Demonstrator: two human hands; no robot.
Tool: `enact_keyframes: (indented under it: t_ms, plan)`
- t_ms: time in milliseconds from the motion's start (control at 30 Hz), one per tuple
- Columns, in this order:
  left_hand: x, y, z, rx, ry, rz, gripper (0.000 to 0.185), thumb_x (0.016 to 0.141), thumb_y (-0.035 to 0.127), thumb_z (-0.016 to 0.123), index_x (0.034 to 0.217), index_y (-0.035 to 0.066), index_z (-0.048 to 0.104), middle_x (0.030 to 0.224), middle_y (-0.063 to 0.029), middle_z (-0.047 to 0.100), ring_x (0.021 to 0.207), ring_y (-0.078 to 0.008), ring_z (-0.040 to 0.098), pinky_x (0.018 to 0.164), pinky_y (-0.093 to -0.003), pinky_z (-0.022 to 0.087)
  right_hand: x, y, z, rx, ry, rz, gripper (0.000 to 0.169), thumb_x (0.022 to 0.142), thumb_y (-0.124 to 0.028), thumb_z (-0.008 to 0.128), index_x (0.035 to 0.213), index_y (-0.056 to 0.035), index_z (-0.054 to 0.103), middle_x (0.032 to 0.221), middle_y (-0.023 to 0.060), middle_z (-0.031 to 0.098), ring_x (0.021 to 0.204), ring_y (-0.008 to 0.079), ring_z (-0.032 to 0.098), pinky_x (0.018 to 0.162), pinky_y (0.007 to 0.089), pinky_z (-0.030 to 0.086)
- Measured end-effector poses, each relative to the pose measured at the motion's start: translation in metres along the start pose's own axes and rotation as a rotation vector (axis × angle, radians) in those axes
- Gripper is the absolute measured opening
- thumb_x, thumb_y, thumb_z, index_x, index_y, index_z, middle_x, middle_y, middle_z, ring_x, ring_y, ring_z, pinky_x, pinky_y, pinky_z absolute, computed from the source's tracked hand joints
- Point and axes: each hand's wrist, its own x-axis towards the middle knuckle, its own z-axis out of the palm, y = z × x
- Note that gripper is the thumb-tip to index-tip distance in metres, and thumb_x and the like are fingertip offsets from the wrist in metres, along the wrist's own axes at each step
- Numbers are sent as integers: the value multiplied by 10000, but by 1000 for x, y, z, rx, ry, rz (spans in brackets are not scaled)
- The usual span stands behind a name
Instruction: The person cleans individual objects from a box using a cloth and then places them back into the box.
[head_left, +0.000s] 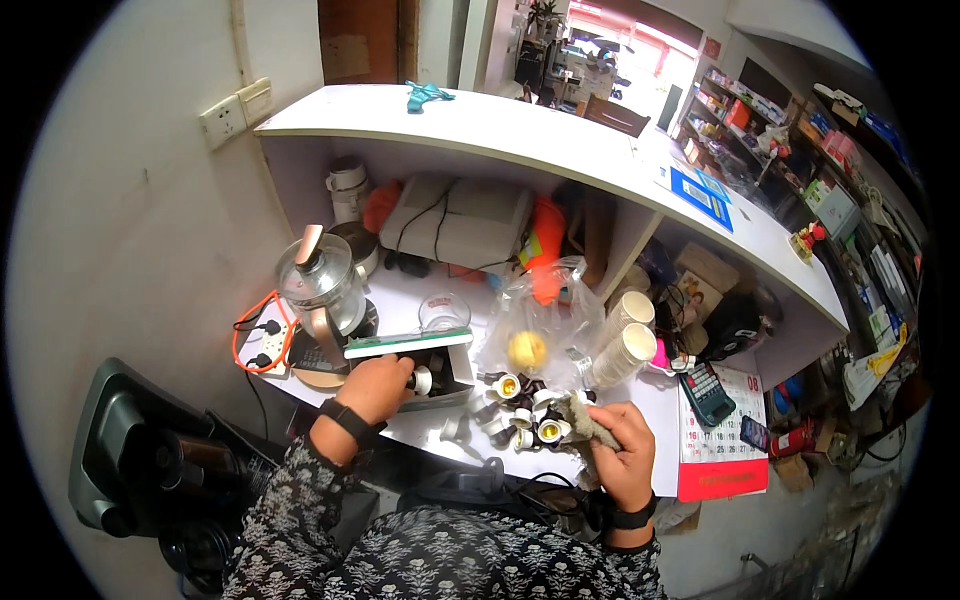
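Note:
My left hand (379, 386) reaches into a cardboard box (462, 371) with its green-and-white lid (409, 342) raised. At its fingertips is a white lamp holder (423, 380); my fingers close on its dark end. In my right hand (626, 442) is a crumpled grey cloth (589, 424), held at the right edge of a pile of lamp holders. Several white-and-black lamp holders (550, 430) lie loose on the white desk (420, 433), some showing brass-coloured insides. The cloth hides part of the pile.
Behind the pile, a clear plastic bag (555, 322) holds a yellow fruit (527, 350). Stacked paper cups (624, 354), a calculator (707, 394) and a calendar (724, 450) lie rightward. A glass kettle (319, 281) and power strip (271, 345) stand left. A shelf (480, 120) rises behind.

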Motion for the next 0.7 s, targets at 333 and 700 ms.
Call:
enact_keyframes:
  t_ms: [333,700]
  plan:
    - [-31,17,-30,-811,498,32,367,816,114,706,1145,67,551,919,-32,531,778,-105,563,691,-230,471,9,15,13,655,38,292,311,901,-162,630,1143,30,594,1078,70,630,942,133,598,824,268,479]
    - [-57,94,-66,-1556,199,299,508,789,-12,715,1249,6,500,1012,-32,584,891,-97,587,784,-240,506,59,-63,34,66,-197,-485,458,645,-39,675,1101,-48,634,1079,106,624,959,277,584,834,353,450]
